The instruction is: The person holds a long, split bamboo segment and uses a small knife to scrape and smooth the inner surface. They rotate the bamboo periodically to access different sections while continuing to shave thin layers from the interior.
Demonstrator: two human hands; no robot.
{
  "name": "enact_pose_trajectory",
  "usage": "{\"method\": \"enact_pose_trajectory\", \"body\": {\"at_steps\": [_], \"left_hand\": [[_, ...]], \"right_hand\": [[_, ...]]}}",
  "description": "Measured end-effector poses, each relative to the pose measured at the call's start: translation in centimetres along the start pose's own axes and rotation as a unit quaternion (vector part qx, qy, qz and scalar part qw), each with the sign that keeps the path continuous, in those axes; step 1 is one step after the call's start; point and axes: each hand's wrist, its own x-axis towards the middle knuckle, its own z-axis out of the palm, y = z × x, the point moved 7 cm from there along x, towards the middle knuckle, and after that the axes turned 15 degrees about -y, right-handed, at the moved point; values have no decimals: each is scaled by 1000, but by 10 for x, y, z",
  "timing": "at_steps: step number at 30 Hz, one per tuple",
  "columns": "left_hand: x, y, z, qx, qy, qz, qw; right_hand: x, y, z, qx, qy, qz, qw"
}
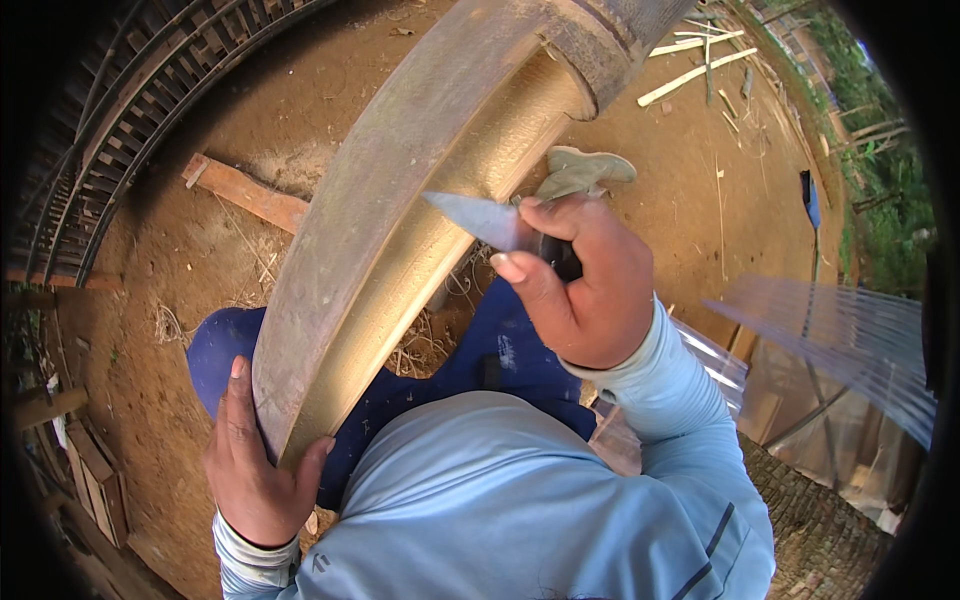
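A bamboo length [385, 200], cut open along one side, slants over the lap [520, 350]; the left hand [255, 455] grasps its near end, the right hand [590, 285] clenches a knife [478, 218] across the opening. Good technique would favour a steadied piece, shallow strokes and an edge angled off the left hand.

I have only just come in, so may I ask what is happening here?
A person holds a knife in the right hand, its blade over the pale hollow of a thick, bamboo-like pole that is open along its length. The left hand holds the near end of the pole, thumb by the opening. Whether the blade touches the pole is hard to tell. A reddish plank lies on the ground to the left.
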Motion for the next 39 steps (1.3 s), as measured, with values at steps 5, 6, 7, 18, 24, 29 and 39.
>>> {"method": "enact_pose_trajectory", "body": {"at_steps": [5,6,7,18,24,29,39], "left_hand": [[1,-2,1,13,15,9,1000],[0,-3,1,2,8,3,1000],[-1,-4,2,-9,-1,-4,1000],[0,-2,2,-1,0,2,1000],[1,1,1,8,13,4,1000],[-2,-2,2,16,20,-3,1000],[1,0,1,-3,-1,-10,1000]], "right_hand": [[2,31,-13,58,43,123,990],[3,23,-10,39,31,78,996],[2,13,-3,20,19,34,999],[-4,0,4,-19,-2,-1,1000],[-1,15,-8,2,2,61,998],[1,22,-15,2,4,109,994],[1,8,-8,-3,1,25,1000]]}}
